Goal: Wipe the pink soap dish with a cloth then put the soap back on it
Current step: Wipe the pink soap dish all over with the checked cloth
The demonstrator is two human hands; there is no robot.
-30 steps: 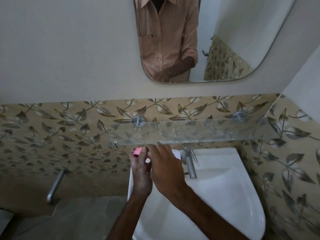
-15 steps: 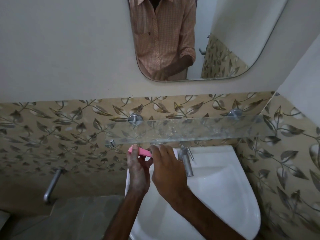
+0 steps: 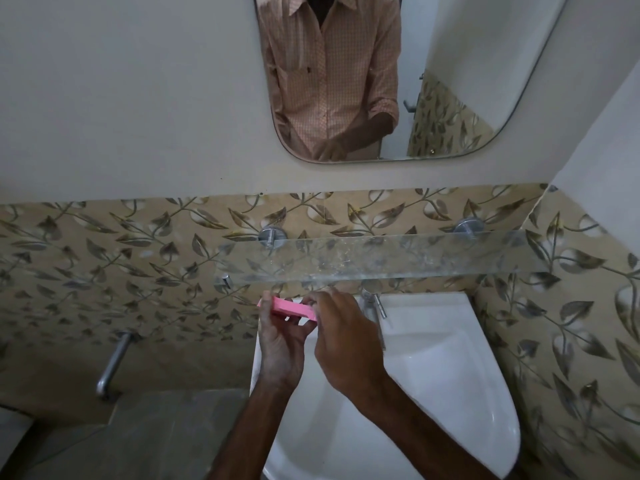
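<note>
Pink soap dish [image 3: 292, 308] within left hand [image 3: 280, 344] grip

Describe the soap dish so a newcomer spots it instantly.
Find the white sink under the glass shelf. Above its far left corner, the left hand holds a flat slab, the soap dish. It is the only bright pink thing here.
</note>
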